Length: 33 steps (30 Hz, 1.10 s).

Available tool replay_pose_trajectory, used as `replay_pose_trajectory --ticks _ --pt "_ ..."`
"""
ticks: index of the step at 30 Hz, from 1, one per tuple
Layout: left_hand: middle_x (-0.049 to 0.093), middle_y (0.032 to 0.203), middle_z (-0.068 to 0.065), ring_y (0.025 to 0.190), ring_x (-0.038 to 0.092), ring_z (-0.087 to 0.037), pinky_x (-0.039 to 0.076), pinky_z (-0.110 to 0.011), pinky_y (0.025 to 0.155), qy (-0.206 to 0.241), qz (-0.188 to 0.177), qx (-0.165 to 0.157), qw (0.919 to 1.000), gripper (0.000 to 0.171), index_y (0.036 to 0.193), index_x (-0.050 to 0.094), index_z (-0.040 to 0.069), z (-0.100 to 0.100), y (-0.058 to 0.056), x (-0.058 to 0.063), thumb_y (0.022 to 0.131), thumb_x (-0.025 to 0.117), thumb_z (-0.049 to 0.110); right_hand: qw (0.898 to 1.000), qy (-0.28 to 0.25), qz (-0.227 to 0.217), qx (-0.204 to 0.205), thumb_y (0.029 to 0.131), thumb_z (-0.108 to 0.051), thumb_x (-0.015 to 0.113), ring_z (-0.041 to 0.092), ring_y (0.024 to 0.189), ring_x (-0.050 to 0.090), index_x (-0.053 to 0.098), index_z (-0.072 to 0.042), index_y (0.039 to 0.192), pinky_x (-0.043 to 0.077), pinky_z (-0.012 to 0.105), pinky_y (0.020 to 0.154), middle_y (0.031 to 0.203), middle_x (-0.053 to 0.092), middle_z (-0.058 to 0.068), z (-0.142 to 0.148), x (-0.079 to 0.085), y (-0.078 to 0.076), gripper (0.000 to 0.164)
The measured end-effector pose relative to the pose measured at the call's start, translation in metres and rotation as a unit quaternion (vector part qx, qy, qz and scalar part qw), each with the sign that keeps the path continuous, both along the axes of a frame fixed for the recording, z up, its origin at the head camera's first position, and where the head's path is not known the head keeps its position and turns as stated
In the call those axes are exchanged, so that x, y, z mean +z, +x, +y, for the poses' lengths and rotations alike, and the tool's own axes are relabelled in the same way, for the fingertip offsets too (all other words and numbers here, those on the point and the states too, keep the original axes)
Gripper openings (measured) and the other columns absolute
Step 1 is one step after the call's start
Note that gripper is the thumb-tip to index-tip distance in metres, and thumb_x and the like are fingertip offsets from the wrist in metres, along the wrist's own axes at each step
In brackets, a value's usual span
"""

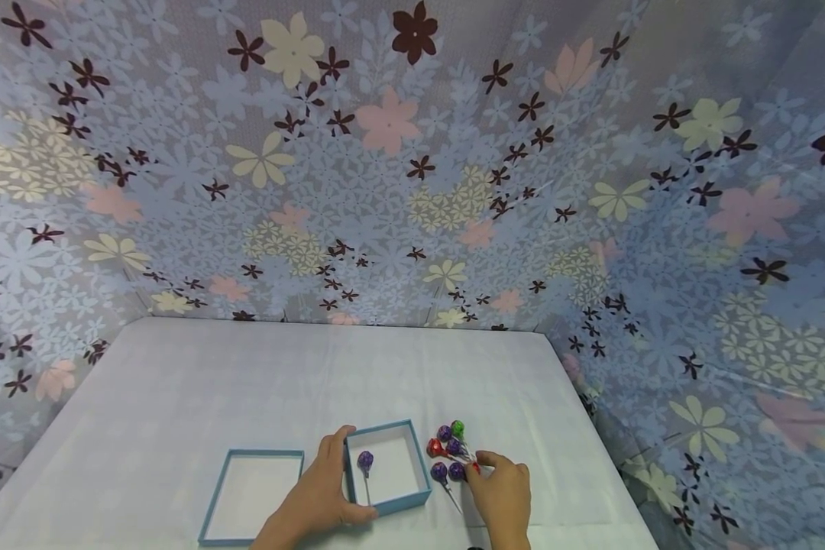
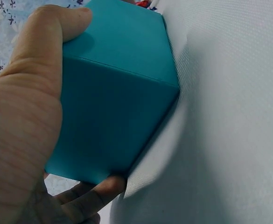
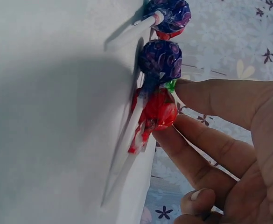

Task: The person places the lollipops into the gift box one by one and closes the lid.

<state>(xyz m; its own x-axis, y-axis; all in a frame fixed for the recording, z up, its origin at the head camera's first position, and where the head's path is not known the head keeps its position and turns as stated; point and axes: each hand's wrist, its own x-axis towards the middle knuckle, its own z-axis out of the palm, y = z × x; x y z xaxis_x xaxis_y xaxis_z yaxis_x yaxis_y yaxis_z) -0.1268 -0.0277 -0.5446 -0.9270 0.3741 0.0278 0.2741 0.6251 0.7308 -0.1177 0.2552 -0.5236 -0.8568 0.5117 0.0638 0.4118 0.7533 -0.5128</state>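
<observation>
My left hand [image 1: 325, 486] grips a blue box [image 1: 404, 500] with a white inside, thumb on the near side and fingers at the far left corner. A purple-wrapped lollipop [image 1: 365, 460] lies in the box, its stick toward the near side. In the left wrist view the blue box [image 2: 113, 121] sits between thumb and fingers. My right hand [image 1: 503, 493] is at a group of lollipops right of the box. In the right wrist view its thumb and fingers pinch a red-wrapped lollipop [image 3: 162, 112], with a purple lollipop [image 3: 160, 60] beside it.
Left of the box lies a blue-edged white lid [image 1: 254, 489]. Loose purple lollipops [image 1: 439, 472], a red lollipop [image 1: 435, 447] and a green lollipop [image 1: 457, 428] lie on the white-covered table [image 1: 357, 374]. Flowered cloth [image 1: 399, 191] hangs behind and beside the table.
</observation>
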Motion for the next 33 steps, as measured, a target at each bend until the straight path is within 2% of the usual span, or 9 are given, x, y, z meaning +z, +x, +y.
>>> replay_pose_trajectory --ticks 6,19,33 --pt "0.035 0.129 -0.015 0.093 0.050 -0.018 0.050 -0.042 0.080 -0.001 -0.004 0.003 1.0000 0.130 0.149 0.012 0.015 -0.0001 0.0008 0.0010 0.052 0.079 0.070 1.000 -0.003 -0.014 -0.006 0.072 -0.019 0.080 0.027 0.083 0.049 0.075 -0.006 0.096 0.040 0.042 0.070 0.091 0.071 0.011 0.0014 -0.0010 0.0031 0.028" --pt "0.036 0.127 -0.014 0.089 0.049 -0.016 0.050 -0.040 0.077 -0.004 0.001 0.003 1.0000 0.129 0.149 0.012 0.015 -0.0001 0.0014 0.0010 0.053 0.079 0.070 1.000 -0.004 -0.023 0.001 0.073 -0.020 0.080 0.027 0.082 0.049 0.076 -0.009 0.093 0.040 0.042 0.069 0.089 0.071 0.009 0.0034 -0.0037 0.0032 0.023" --pt "0.036 0.127 -0.013 0.089 0.049 -0.016 0.050 -0.039 0.077 -0.001 0.005 0.001 1.0000 0.128 0.149 0.013 0.015 -0.0003 0.0007 0.0017 0.053 0.080 0.069 1.000 -0.001 0.007 0.002 0.073 -0.022 0.078 0.025 0.078 0.047 0.076 -0.007 0.091 0.037 0.038 0.064 0.080 0.070 0.007 0.0044 -0.0050 0.0011 0.023"
